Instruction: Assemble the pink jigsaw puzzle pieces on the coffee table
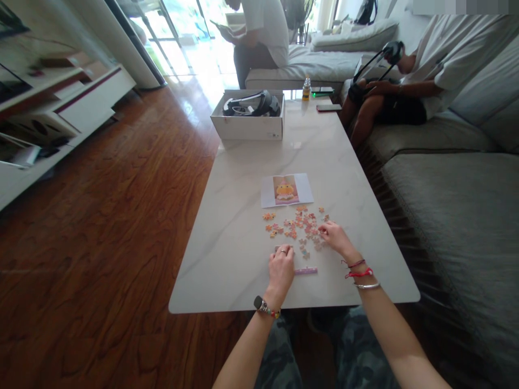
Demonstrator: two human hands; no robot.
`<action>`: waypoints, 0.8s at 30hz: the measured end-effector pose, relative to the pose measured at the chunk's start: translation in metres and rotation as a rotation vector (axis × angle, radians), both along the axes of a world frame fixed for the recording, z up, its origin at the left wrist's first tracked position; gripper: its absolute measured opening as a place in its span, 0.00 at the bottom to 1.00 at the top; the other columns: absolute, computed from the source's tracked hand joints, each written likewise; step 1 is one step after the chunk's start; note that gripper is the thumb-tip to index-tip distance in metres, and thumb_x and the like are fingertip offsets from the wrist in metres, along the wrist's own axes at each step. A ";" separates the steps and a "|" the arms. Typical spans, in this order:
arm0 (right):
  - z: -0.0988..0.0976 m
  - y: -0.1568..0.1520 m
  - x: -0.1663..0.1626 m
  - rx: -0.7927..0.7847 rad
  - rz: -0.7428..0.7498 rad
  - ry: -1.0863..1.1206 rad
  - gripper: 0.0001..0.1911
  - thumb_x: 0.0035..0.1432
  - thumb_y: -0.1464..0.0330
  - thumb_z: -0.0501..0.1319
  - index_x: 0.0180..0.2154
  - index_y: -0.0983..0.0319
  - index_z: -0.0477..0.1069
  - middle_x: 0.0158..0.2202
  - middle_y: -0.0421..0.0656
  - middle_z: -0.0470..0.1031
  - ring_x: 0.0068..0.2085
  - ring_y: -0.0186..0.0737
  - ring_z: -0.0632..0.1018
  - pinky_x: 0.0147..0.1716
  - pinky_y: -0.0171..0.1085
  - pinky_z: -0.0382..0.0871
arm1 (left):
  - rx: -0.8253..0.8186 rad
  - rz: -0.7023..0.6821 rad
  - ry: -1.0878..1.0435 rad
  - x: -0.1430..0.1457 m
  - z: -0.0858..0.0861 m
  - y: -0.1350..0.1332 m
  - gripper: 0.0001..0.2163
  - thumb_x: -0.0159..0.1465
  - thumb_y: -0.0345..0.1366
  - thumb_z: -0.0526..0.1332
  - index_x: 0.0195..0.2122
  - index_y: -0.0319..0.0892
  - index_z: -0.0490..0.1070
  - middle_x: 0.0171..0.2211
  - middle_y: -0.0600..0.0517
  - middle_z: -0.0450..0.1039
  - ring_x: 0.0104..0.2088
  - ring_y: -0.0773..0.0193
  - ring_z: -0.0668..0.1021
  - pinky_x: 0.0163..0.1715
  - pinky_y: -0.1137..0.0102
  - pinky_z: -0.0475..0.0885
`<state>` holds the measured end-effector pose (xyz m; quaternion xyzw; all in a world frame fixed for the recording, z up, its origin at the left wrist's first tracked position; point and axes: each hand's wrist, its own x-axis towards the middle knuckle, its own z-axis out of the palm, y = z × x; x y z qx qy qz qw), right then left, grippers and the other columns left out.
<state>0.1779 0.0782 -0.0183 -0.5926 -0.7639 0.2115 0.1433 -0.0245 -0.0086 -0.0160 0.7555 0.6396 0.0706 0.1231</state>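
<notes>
Many small jigsaw puzzle pieces [300, 220], mostly orange and pink, lie loose on the white table. At the pile's right edge, my right hand [335, 237] pinches a puzzle piece, mostly hidden by the fingertips. My left hand [281, 269] is curled at the near side of the pile, its fingertips closed on a greyish puzzle piece [278, 248] that barely shows. A joined purple strip of puzzle pieces [306, 271] lies just right of that hand. Beyond the pile rests a creased picture sheet [285, 189] with an orange figure on it.
The marble-patterned table [227, 216] carries a white box [247, 128] holding a black headset, a small bottle [306, 89] and a phone [328, 108]. One person [433, 81] sits on the grey sofa [454, 189] at right; another [263, 38] sits beyond the table.
</notes>
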 end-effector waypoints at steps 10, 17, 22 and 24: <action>-0.005 -0.024 0.037 0.027 -0.092 0.043 0.06 0.47 0.74 0.58 0.31 0.62 0.71 0.29 0.41 0.70 0.29 0.34 0.71 0.33 0.34 0.65 | -0.040 -0.011 0.006 0.001 0.003 0.001 0.16 0.59 0.26 0.49 0.45 0.44 0.68 0.50 0.46 0.65 0.51 0.60 0.65 0.42 0.66 0.64; -0.009 -0.029 0.017 -0.002 0.019 -0.017 0.04 0.48 0.77 0.58 0.27 0.63 0.68 0.32 0.43 0.68 0.35 0.36 0.71 0.37 0.34 0.64 | -0.055 -0.044 0.009 -0.001 0.007 -0.001 0.16 0.59 0.26 0.48 0.47 0.44 0.66 0.52 0.48 0.63 0.52 0.61 0.65 0.42 0.67 0.64; -0.006 -0.023 0.011 -0.010 0.064 -0.045 0.05 0.50 0.77 0.56 0.27 0.63 0.67 0.29 0.43 0.71 0.35 0.37 0.71 0.37 0.34 0.64 | -0.063 -0.054 0.006 -0.004 0.007 -0.003 0.18 0.58 0.25 0.49 0.48 0.45 0.64 0.54 0.48 0.62 0.53 0.62 0.64 0.44 0.67 0.63; -0.007 -0.021 0.006 -0.020 0.072 -0.063 0.05 0.51 0.77 0.56 0.28 0.63 0.67 0.30 0.44 0.71 0.34 0.37 0.71 0.36 0.34 0.64 | -0.063 -0.064 0.002 -0.005 0.006 -0.003 0.18 0.59 0.26 0.49 0.50 0.45 0.64 0.54 0.48 0.62 0.53 0.62 0.64 0.44 0.66 0.63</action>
